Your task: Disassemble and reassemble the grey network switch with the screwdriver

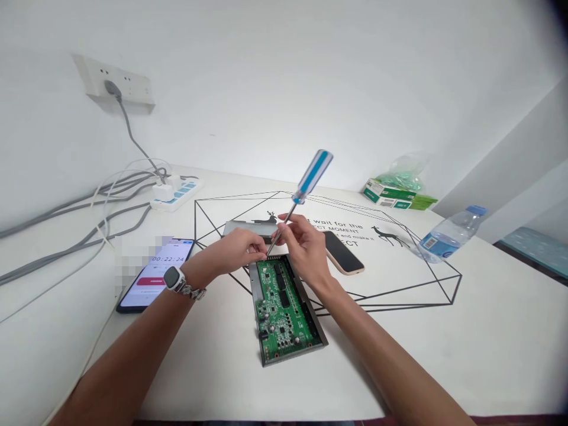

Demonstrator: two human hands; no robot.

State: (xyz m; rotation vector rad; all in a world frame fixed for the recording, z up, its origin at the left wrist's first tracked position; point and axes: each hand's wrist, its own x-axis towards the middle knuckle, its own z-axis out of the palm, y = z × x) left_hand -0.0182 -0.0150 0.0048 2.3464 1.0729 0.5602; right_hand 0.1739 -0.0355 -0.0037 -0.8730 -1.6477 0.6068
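Observation:
A screwdriver [313,176] with a blue-and-clear striped handle leans up to the right, its handle free in the air. My right hand [302,244] is closed around its metal shaft. The tip points down at the far end of a green circuit board [284,319], which lies in an open metal case [320,338]. Beside the tip, my left hand [244,251] is closed in a pinch at the case's far left corner; whatever lies between its fingertips is too small to make out. A flat grey metal piece [248,227] lies behind the hands, partly hidden.
A dark-screened phone [344,253] lies right of my right hand. Left of my left wrist, another phone [153,281] shows a timer. A power strip [176,194] with cables stands at back left. Green-and-white boxes [389,193] and a tilted water bottle [450,235] are on the right.

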